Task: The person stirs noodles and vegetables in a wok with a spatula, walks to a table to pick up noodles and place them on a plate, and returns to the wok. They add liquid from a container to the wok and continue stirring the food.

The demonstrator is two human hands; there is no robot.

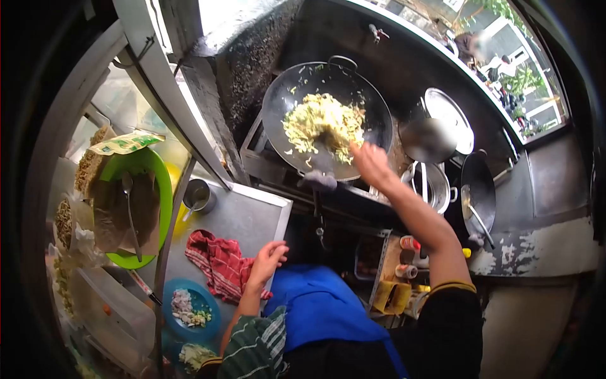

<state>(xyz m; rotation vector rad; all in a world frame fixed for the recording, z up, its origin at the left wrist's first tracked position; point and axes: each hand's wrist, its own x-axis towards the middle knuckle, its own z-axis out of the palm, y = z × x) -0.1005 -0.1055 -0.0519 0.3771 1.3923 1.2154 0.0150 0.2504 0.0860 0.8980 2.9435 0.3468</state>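
Observation:
Over the near right rim of a large dark wok (pixel 278 107) is my right hand (pixel 372 163), its fingers closed on something I cannot make out. Yellowish noodles or shredded food (pixel 319 117) lie heaped in the wok. A grey cloth (pixel 319 180) sits at the wok's near rim. My left hand (pixel 270 258) hangs at the edge of the metal counter (pixel 243 211), fingers bent but apart, with nothing in it. Beside it lies a red checked cloth (pixel 218 262).
On the left are a green bowl (pixel 165 196) with a spoon, a metal cup (pixel 199 194) and a blue plate (pixel 211 302) of chopped food. Right of the wok stand a metal pot (pixel 437 188) and a smaller wok (pixel 481 183). Bottles (pixel 406 271) stand on a low shelf.

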